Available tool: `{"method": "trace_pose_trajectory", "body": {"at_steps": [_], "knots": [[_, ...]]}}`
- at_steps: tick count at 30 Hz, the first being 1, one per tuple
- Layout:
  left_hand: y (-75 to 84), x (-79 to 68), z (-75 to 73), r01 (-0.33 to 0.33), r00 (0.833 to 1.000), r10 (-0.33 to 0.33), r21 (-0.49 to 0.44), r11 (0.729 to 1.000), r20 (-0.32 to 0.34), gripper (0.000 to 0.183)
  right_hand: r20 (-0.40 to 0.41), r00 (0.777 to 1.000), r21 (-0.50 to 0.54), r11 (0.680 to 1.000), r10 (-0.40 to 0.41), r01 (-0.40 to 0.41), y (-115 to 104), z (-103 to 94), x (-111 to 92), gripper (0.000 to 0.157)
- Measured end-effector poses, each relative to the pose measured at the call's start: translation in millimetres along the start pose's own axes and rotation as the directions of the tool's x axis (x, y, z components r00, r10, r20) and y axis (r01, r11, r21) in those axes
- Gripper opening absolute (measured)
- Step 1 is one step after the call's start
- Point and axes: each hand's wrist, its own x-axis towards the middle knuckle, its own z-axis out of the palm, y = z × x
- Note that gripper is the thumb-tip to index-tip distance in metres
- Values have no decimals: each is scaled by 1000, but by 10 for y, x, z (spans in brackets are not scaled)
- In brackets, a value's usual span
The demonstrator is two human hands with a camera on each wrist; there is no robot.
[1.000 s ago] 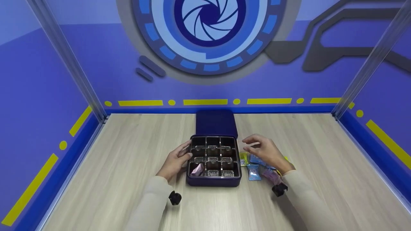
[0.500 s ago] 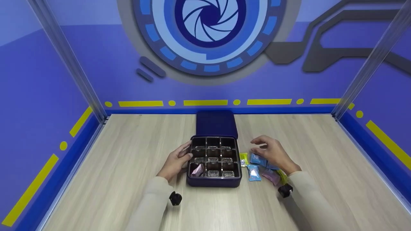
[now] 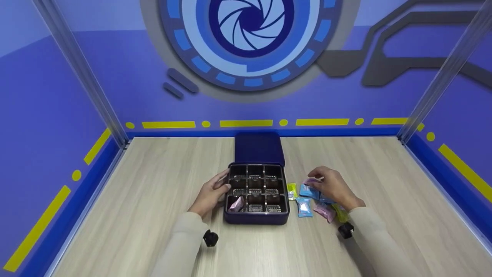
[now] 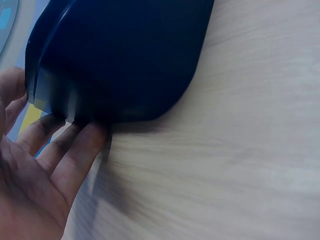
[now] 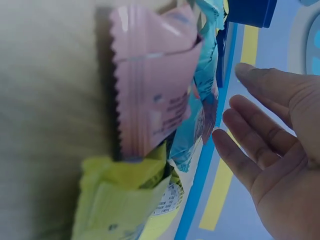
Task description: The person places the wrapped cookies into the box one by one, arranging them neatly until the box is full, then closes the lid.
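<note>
Head view catches the person's left hand (image 3: 209, 195) resting spread fingers against a dark-blue, square, nine-compartment box (image 3: 255, 219), while the right hand (image 3: 334, 187), thumb and fingertips parted, is right at glossy blue, pink and yellow packets (image 3: 304, 207) lying at the box's right.

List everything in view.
Box: 1, dark blue, centre
Tray: 1, dark, inside box
Lid: 1, dark blue, behind box
Pink candies: 3, one in tray, two right of box
Blue candies: at least 2, right of box
Yellow candies: at least 2, right of box
Tabletop: 1, beige, underneath
Walls: 3, blue, back, sides
Posts: 2, silver, back corners
Cameras: 2, black, wrists
Sleeves: 2, beige, forearms
Left hand: 1, against box
Right hand: 1, near candies
</note>
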Motion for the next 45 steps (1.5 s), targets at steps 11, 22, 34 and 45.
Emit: {"method": "trace_pose_trajectory", "body": {"at_steps": [11, 22, 34, 45], "knots": [[12, -13, 22, -3, 1000, 3, 14, 1000, 0, 59, 62, 995, -33, 997, 74, -72, 20, -13, 1, 17], [9, -27, -5, 36, 999, -36, 14, 999, 5, 60, 92, 996, -79, 997, 20, -12, 43, -26, 40, 17], [29, -37, 15, 12, 1000, -12, -8, 1000, -3, 59, 107, 994, -113, 993, 1, 12, 71, -2, 59, 30], [4, -17, -11, -2, 1000, 2, 15, 1000, 12, 59, 48, 999, -75, 997, -8, 11, 134, 5, 70, 15]]}}
